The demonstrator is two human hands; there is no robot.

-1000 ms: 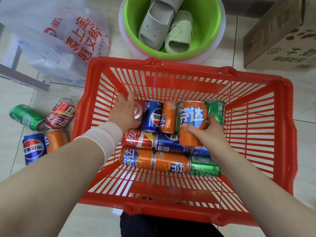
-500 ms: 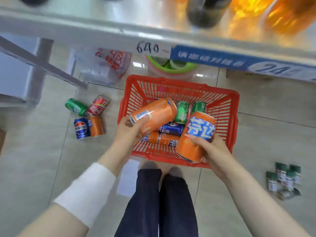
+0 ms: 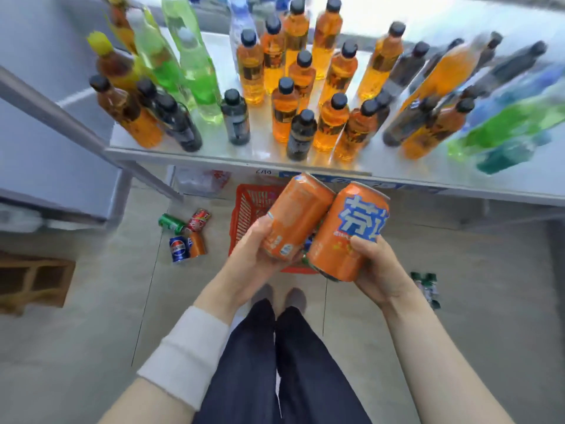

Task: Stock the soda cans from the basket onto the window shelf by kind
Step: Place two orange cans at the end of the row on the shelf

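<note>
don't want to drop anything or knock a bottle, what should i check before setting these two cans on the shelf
1. Left hand grips the plain-side orange can: ok.
2. Right hand grips the logo-side orange can: ok.
3. Both cans the same kind, orange: ok.
4. Free spot on the shelf among the bottles: cannot tell, the front is crowded.
5. Loose cans on the floor lie apart from the feet: ok.

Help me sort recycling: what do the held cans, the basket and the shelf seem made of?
Plain-side orange can and lettered orange can: likely thin metal, glossy printed coat. Basket: red plastic, moulded slats. Shelf: seemingly metal, smooth pale top reflecting bottles.
</note>
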